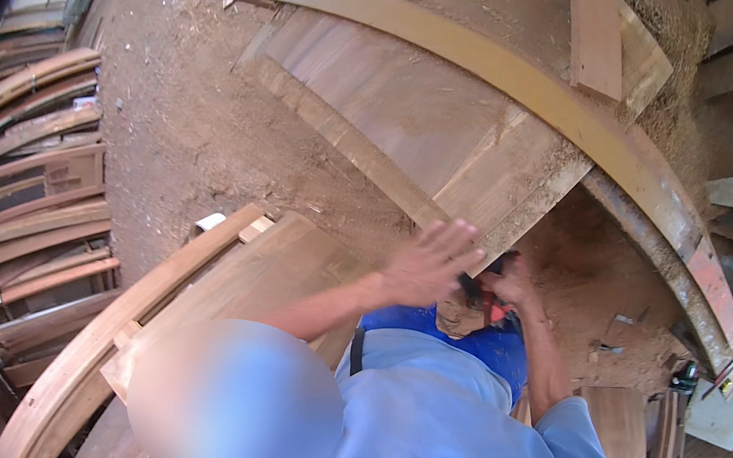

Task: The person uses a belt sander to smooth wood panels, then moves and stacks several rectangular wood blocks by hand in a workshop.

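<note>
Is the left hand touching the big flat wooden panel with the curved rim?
Touching. In the head view, the left hand lies open and flat against the lower corner of the big flat wooden panel, with no gap visible.

place: woodworking shop | signs: curved wooden frames [30, 176], sawdust floor [175, 103], planks [598, 40]

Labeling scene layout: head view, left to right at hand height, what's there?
Stacked curved wooden frames → curved wooden arch piece → left hand → right hand → long curved beam
</note>
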The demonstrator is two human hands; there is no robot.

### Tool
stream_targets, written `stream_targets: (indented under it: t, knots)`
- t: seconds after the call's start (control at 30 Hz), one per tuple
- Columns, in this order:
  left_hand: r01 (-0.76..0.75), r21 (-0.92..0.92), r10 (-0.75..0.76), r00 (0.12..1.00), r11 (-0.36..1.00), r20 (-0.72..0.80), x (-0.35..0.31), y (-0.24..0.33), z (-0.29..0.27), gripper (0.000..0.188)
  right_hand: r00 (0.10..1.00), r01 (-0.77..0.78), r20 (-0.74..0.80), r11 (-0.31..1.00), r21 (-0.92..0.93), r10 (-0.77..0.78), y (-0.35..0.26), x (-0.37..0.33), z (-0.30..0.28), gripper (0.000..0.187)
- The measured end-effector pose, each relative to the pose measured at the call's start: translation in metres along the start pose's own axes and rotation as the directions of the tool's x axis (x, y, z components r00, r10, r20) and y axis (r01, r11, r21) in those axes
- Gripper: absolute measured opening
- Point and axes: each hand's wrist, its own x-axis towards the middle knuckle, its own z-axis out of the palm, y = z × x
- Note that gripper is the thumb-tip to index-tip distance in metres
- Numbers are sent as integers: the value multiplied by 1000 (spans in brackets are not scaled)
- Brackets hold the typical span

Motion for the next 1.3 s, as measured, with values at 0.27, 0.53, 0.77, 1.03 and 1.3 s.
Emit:
stream_targets:
  t: [0.27,0.53,0.77,1.03,1.3]
  knots:
    - [766,203,-653,632,610,-418,-42,-110,-131,48,824,525,37,738,-424,-565,1,26,79,64]
    - [622,-782,-970,-156,50,-186,-207,13,43,52,888,371,340,919,-133,-309,-94,-65,83,43]
    - [67,-997,-998,48,37,-34,-112,146,103,44,833,452,409,885,-114,-373,-120,-125,76,48]
    - [141,-965,-973,108,220,-206,-59,151,72,39,848,511,232,852,-114,-477,-118,-143,38,29]
    - [316,-909,-960,153,273,-235,-27,155,45,40,904,424,151,887,-182,-401,-117,-150,9,49]
